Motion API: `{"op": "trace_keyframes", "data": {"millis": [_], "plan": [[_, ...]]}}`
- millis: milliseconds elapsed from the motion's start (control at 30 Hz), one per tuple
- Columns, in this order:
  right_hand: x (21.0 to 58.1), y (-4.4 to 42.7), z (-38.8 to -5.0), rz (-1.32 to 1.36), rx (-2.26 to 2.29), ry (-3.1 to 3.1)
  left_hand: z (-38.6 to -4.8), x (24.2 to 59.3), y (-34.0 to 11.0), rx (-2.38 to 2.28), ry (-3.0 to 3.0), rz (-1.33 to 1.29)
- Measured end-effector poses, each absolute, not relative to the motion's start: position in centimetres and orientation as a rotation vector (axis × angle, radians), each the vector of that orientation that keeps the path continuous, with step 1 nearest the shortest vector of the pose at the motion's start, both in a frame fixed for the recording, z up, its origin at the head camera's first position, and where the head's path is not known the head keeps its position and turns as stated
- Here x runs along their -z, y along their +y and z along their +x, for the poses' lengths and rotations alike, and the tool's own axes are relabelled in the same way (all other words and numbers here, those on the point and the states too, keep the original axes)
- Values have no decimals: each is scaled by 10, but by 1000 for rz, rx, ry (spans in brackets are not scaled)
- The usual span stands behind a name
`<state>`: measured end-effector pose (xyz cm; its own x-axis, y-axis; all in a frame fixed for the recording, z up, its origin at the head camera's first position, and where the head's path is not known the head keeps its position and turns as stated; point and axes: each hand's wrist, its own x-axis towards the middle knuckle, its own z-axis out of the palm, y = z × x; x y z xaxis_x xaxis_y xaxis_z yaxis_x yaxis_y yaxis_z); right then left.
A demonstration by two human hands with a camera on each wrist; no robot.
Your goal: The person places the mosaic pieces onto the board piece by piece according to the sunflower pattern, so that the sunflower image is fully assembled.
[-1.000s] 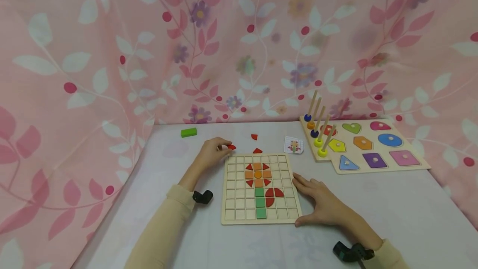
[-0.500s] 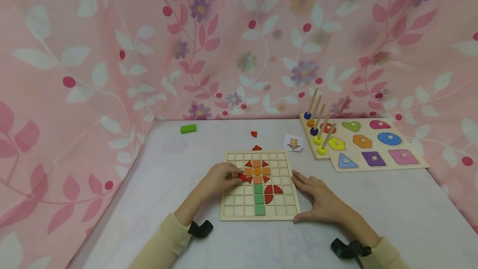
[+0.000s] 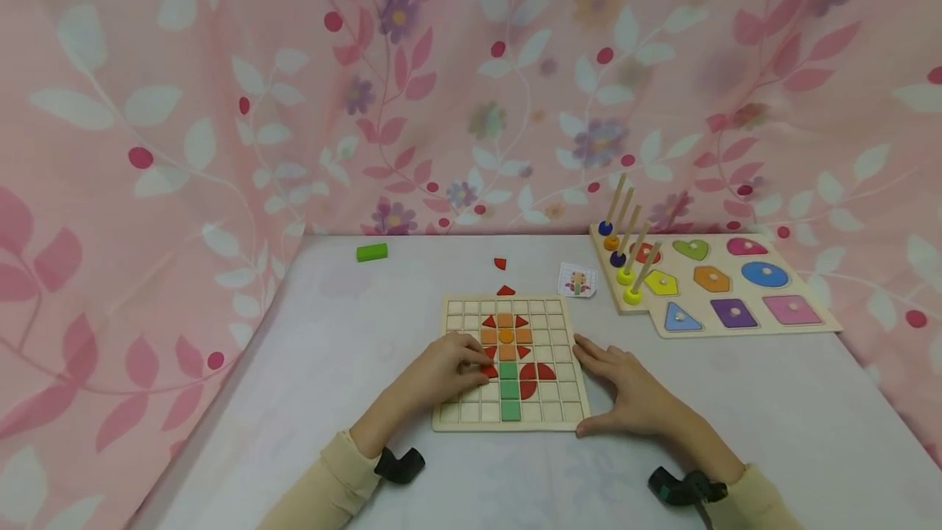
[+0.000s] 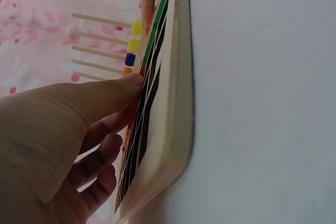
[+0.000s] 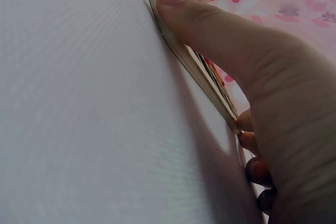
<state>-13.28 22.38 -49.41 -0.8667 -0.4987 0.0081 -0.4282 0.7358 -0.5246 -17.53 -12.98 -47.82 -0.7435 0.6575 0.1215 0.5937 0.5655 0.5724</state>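
A square wooden grid board (image 3: 552,412) lies on the table. On it sit orange squares (image 3: 523,336) around an orange disc, small red triangles (image 3: 522,321), a column of green squares (image 3: 509,390), and red quarter-circle pieces (image 3: 528,389) right of that column. My left hand (image 3: 445,368) reaches over the board's left half and pinches another red quarter-circle piece (image 3: 489,370) between thumb and fingers, low at the cells left of the top green square; the fingers partly hide it. My right hand (image 3: 625,395) rests against the board's right edge, thumb at the near corner and fingers extended farther up.
Behind the board lie two loose red pieces (image 3: 505,290) and a small pattern card (image 3: 577,280). A green block (image 3: 371,252) is at the far left. At the back right stands a wooden shape puzzle (image 3: 751,325) with upright pegs (image 3: 646,268) along its left side.
My left hand has come from behind the board's far left corner toward me and over its left half, carrying the red quarter-circle piece. The right hand has stayed at the edge.
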Motion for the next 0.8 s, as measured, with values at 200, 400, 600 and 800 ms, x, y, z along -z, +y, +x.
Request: {"op": "trace_keyframes", "data": {"millis": [200, 400, 600, 800], "plan": [[495, 224, -130, -711, 823, 2778, -172, 476, -126, -910, 2717, 1019], [492, 223, -135, -702, 814, 2778, -172, 469, -124, -837, 2808, 1093], [490, 223, -137, -742, 801, 2800, -173, 468, -124, -819, 2814, 1111], [493, 223, -133, -736, 799, 2789, -170, 475, -123, -968, 2759, 1005]]}}
